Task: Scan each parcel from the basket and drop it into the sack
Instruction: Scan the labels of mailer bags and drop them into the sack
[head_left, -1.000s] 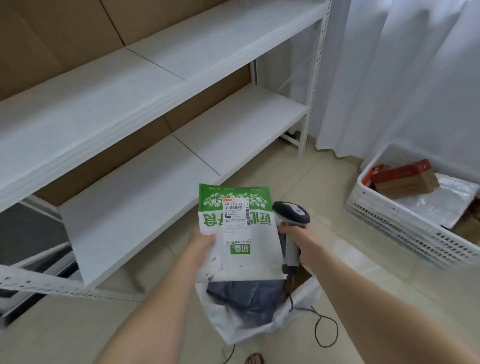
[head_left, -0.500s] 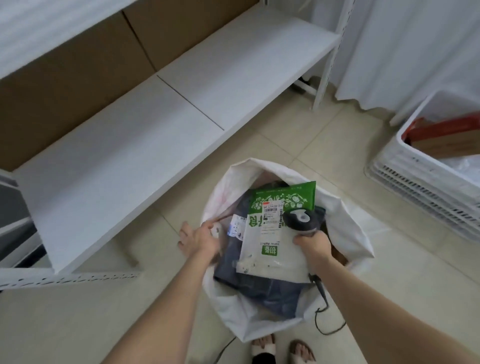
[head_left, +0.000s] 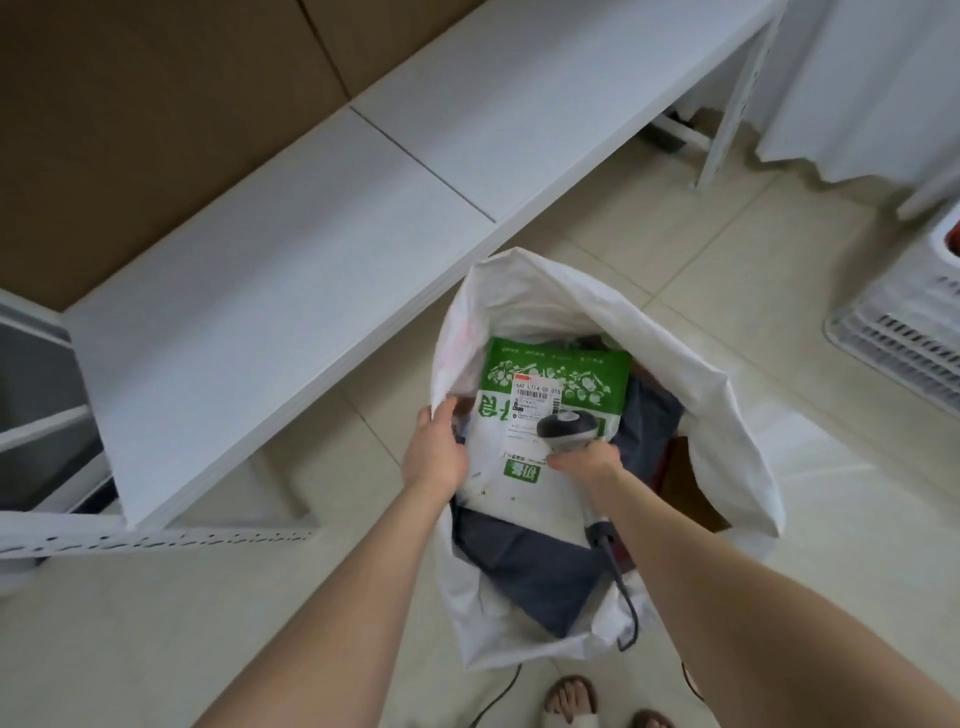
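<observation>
sack (head_left: 701, 374): stood open, mouth wide
parcel (head_left: 524, 467): green-and-white mailer lay inside the sack, label up, on a dark grey bag (head_left: 524, 566)
right hand (head_left: 584, 460): your fingers curled tight round the scanner (head_left: 566, 428) handle, its head over the parcel
left hand (head_left: 434, 449): at the sack's left rim, fingertips hidden inside; couldn't tell whether you gripped anything
basket (head_left: 904, 343): white, right of the sack, well apart

Parcel-sorting storeroom. Bare white shelving (head_left: 291, 291), perforated uprights (head_left: 156, 535), cardboard (head_left: 156, 130) behind: up-left of the right hand (head_left: 584, 460) gripping a corded scanner (head_left: 566, 431). Woven sack (head_left: 675, 374) of labelled mailers (head_left: 556, 374) directly beneath that grip. Slatted plastic basket (head_left: 893, 343) far right, on pale tiles (head_left: 779, 270).
</observation>
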